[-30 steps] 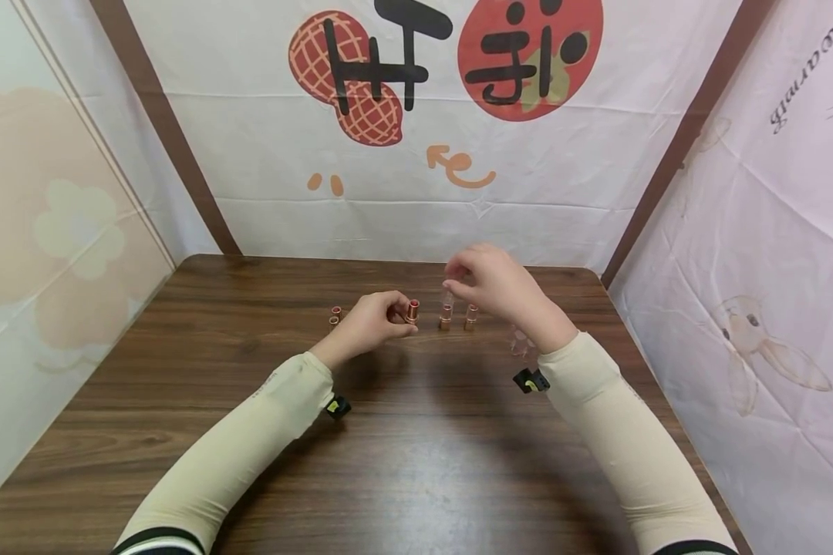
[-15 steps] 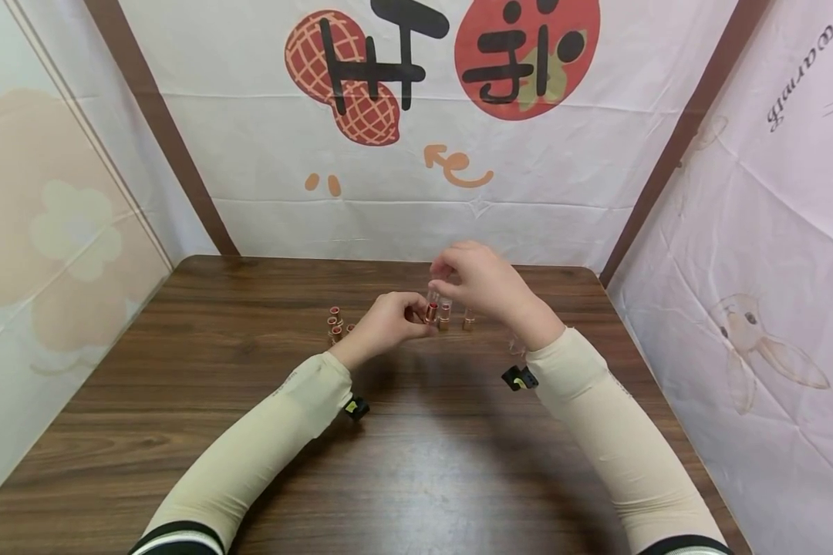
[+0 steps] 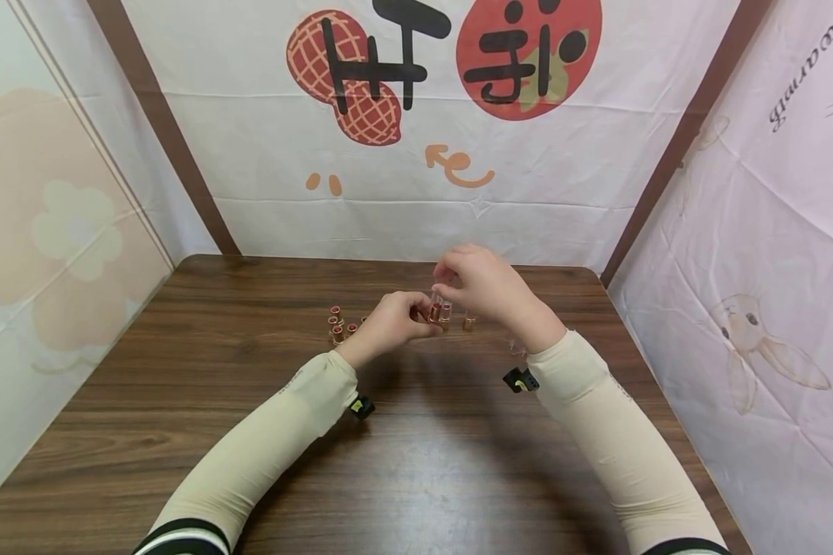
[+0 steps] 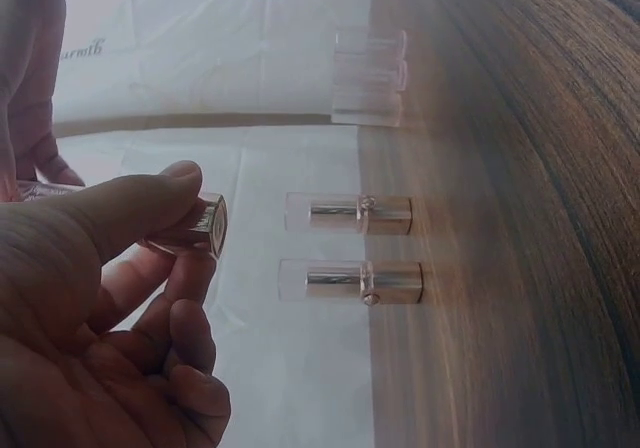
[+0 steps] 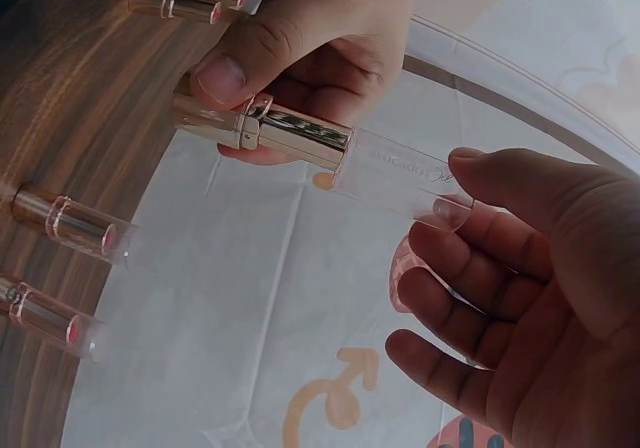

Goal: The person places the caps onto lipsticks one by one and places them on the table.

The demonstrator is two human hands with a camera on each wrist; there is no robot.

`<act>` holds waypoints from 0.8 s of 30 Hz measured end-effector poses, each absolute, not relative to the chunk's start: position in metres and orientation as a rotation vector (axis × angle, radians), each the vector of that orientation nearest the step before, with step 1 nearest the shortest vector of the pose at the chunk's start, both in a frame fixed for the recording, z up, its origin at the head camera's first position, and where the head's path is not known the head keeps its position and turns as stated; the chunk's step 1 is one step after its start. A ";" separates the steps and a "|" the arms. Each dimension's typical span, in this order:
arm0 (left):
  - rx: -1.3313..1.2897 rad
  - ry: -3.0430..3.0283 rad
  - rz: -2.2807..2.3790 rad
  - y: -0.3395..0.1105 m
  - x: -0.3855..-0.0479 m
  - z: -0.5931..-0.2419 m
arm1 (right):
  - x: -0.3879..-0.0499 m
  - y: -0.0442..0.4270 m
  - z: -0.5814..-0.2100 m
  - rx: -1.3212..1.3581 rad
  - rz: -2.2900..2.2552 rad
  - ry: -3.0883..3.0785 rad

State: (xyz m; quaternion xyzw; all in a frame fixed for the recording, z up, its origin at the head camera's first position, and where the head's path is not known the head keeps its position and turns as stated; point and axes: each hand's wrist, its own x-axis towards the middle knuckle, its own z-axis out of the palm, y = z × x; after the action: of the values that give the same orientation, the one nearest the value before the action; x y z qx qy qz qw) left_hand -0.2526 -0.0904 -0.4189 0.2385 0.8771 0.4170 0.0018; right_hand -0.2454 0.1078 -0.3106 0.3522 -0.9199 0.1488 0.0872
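The work looks partway through. Over the dark brown wood-grain table (image 3: 416, 462), the left hand (image 3: 392, 324) grips a shiny gold cylindrical lipstick tube (image 5: 295, 133) between thumb and fingers. The right hand (image 5: 560, 258) pinches a clear plastic cylindrical cap (image 5: 400, 178) by its far end, its mouth lined up with the tube's open end; most of the gold inner sleeve remains bare, so this cap appears not yet seated. Two capped gold tubes (image 4: 360, 215) stand upright side by side nearby, seemingly finished. On the person's left, at least four uncapped gold tubes (image 3: 337, 333) with red tips stand grouped, while three loose clear caps (image 4: 368, 106) wait on the right, unpaired.
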 end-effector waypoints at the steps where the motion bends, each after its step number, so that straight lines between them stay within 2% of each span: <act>1: 0.744 2.750 1.311 -0.090 -0.253 -0.419 | -0.245 0.108 -0.311 1.051 0.450 -2.739; 24: 0.772 2.809 1.266 -0.086 -0.254 -0.413 | -0.247 0.104 -0.331 1.047 0.496 -2.822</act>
State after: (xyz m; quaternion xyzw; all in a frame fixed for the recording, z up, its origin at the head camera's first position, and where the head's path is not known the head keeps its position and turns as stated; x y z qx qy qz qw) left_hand -0.2543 -0.0864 -0.4134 0.2430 0.8843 0.3984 -0.0173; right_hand -0.2470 0.1039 -0.3312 0.3429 -0.9241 0.1623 0.0456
